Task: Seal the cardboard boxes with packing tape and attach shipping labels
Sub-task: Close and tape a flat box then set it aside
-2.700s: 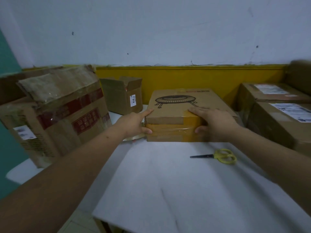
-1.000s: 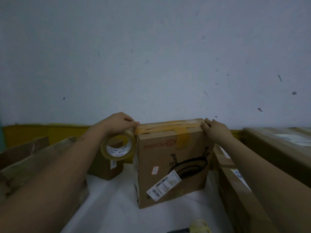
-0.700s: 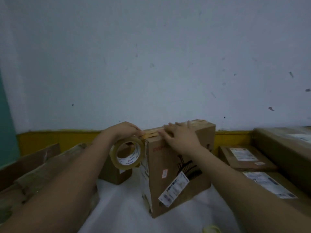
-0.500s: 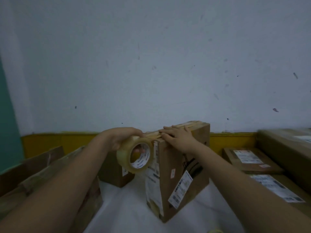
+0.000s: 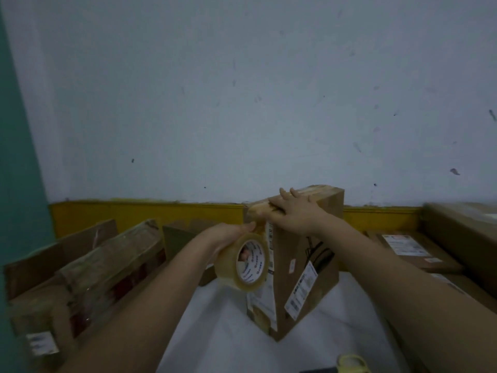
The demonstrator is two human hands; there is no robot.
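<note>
Two hands work at one cardboard box (image 5: 309, 267) standing on end on the white tabletop (image 5: 215, 332). The left hand (image 5: 228, 235) grips a roll of clear packing tape (image 5: 243, 265), held against the box's near upper corner. Just beyond it, the right hand (image 5: 293, 211) lies flat, fingers straight, pressing the box's top. A barcode label (image 5: 301, 289) sits below that hand on the box face.

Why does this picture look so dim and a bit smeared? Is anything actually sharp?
Head view: the light is low and flat, with a bluish cast and no hard shadows; the tape roll and the upright box under the right hand are fairly clear, though the label print is unreadable; the boxes at the right edge are smeared by motion; the wide lens bends the yellow wall band and the forearms.
</note>
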